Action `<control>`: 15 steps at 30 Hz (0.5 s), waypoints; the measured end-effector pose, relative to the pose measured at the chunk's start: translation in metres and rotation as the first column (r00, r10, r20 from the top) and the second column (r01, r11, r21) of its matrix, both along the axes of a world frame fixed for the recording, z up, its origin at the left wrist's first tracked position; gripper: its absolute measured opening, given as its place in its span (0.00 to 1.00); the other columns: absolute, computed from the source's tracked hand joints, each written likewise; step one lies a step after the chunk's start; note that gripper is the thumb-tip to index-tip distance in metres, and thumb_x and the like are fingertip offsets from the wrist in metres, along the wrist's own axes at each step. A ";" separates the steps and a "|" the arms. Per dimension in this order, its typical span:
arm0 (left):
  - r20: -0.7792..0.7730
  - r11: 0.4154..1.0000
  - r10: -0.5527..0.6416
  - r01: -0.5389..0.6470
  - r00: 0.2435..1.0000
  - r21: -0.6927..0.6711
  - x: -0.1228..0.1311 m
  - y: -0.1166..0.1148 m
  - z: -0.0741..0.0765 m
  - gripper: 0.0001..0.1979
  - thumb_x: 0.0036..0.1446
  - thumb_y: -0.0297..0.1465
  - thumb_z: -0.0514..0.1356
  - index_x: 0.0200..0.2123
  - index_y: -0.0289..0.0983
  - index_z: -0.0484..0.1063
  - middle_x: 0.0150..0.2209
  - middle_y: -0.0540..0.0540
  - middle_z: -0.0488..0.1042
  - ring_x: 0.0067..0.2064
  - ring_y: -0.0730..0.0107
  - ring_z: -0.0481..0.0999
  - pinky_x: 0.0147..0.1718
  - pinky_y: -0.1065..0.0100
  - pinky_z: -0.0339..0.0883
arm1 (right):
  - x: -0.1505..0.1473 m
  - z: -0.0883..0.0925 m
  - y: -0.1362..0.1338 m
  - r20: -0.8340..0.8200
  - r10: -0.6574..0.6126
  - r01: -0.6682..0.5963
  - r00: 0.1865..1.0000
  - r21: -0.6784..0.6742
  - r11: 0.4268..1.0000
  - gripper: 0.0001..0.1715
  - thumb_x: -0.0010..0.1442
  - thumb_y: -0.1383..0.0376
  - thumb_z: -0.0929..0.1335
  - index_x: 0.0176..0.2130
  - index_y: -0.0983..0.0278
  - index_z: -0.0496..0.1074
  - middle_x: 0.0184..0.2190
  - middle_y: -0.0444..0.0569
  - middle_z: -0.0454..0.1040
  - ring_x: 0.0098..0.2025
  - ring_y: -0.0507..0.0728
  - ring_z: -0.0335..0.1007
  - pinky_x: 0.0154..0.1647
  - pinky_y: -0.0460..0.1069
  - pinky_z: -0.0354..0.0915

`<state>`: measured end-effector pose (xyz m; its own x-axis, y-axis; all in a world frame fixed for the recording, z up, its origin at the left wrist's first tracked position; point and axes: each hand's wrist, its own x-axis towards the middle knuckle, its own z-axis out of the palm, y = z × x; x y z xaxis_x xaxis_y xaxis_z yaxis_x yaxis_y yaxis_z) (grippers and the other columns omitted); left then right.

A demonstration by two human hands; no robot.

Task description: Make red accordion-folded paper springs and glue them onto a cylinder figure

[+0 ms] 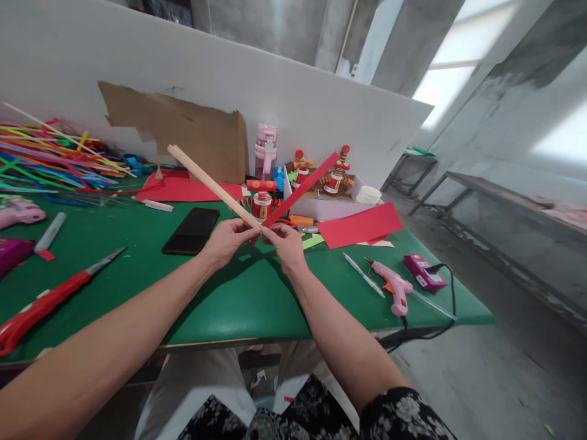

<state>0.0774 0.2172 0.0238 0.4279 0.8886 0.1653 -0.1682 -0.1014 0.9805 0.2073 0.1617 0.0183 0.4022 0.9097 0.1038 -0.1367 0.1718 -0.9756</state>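
Observation:
My left hand (229, 243) pinches the lower end of a long peach paper strip (211, 184), which slants up to the left. A red paper strip (302, 188) slants up to the right from the fingers of my right hand (287, 241). The two strips meet in a V where my fingertips come together; whether they are joined there is hidden. Just behind the fingers stands a small red paper-cup figure (261, 205) with coiled arms. Left of my left hand lies a black phone (191, 231).
A red-handled knife (55, 299) lies at the left of the green table. Coloured pipe cleaners (59, 159) pile up behind it. At right are red paper (362, 225), a white pen (364, 275) and a pink glue gun (393, 286). A box (316, 209) holds more figures.

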 end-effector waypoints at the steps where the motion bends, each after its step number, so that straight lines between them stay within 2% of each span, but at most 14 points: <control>1: 0.001 1.000 -0.005 0.005 1.000 -0.002 0.000 0.000 0.000 0.20 0.35 0.44 0.74 0.25 0.33 0.77 0.22 0.48 0.73 0.25 0.71 0.68 0.27 0.68 0.63 | 0.000 0.000 0.000 -0.003 0.002 -0.002 1.000 0.005 1.000 0.17 0.41 0.54 0.76 0.24 0.62 0.72 0.21 0.41 0.73 0.26 0.52 0.69 0.33 0.48 0.67; 4: 0.010 1.000 -0.004 0.004 1.000 -0.023 0.000 0.000 -0.001 0.21 0.34 0.44 0.74 0.25 0.33 0.77 0.22 0.48 0.73 0.25 0.71 0.68 0.28 0.68 0.63 | 0.001 0.001 0.000 0.036 0.010 -0.010 0.999 0.017 1.000 0.16 0.42 0.55 0.76 0.24 0.62 0.72 0.20 0.41 0.72 0.25 0.51 0.67 0.32 0.48 0.66; 9: 0.033 0.996 0.085 -0.084 0.996 -0.029 0.001 0.003 -0.003 0.18 0.33 0.42 0.74 0.23 0.34 0.77 0.21 0.48 0.74 0.25 0.71 0.68 0.27 0.68 0.62 | 0.002 0.001 -0.001 0.131 0.022 -0.023 0.991 0.009 1.000 0.14 0.44 0.56 0.74 0.24 0.62 0.72 0.19 0.40 0.71 0.24 0.51 0.66 0.31 0.47 0.64; 15: 0.096 0.988 0.132 -0.123 0.987 -0.099 0.000 0.008 -0.003 0.19 0.31 0.40 0.75 0.26 0.34 0.79 0.25 0.46 0.77 0.26 0.72 0.70 0.27 0.67 0.64 | 0.007 0.000 0.001 0.172 0.019 -0.020 0.985 0.004 1.000 0.12 0.44 0.57 0.74 0.24 0.63 0.72 0.20 0.41 0.72 0.24 0.51 0.65 0.30 0.47 0.63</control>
